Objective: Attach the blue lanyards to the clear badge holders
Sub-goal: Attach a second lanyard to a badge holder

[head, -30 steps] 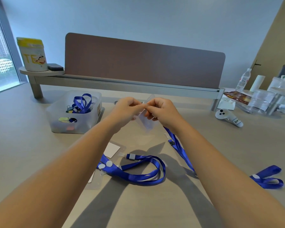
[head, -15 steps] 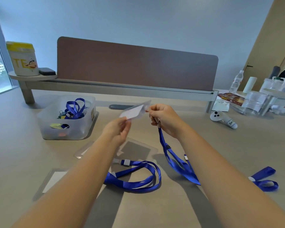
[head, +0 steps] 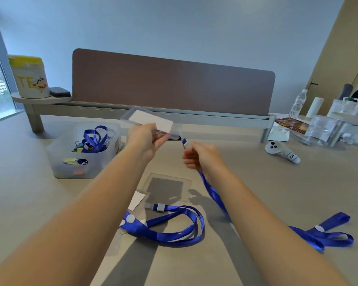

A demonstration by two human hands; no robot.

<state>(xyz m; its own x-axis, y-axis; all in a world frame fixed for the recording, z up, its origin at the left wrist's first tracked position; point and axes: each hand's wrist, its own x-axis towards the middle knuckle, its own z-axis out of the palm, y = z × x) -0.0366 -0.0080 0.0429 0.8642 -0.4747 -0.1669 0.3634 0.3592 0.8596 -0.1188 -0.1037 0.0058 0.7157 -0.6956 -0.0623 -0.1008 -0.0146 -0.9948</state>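
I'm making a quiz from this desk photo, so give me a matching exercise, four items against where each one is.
Things:
1 badge holder
2 lanyard clip
3 yellow-lidded tub
4 white controller

Places:
A on the raised shelf, far left
B in the left hand
C lying on the desk, far right
D in the right hand

Pairs: 1-B, 2-D, 3-A, 4-C

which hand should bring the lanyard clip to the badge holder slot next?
Right, probably. The right hand already pinches the blue lanyard just below its clip, close beside the holder's end. The left hand is occupied holding the clear badge holder up.
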